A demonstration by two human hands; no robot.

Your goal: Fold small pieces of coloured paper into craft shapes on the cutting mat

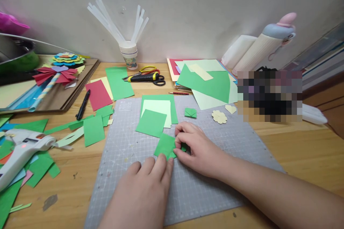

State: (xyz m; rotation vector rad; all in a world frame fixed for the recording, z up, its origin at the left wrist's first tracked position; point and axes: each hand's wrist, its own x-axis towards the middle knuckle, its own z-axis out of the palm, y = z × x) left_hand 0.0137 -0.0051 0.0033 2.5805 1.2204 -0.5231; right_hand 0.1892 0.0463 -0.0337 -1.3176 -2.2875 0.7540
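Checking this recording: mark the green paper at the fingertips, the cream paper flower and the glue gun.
Green paper (164, 144): head view, on its uncovered face.
Cream paper flower (219, 117): head view, near its centre.
Glue gun (20, 146): head view, on its white body.

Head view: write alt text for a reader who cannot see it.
The left hand and right hand touch a green paper square on a gray cutting mat. Nearby on a wooden table lie paper scraps, a pen and a glue gun.

Paper (164, 145) on cutting mat (120, 157), glue gun (27, 141) left, straws (117, 33) in cups (130, 59) behind
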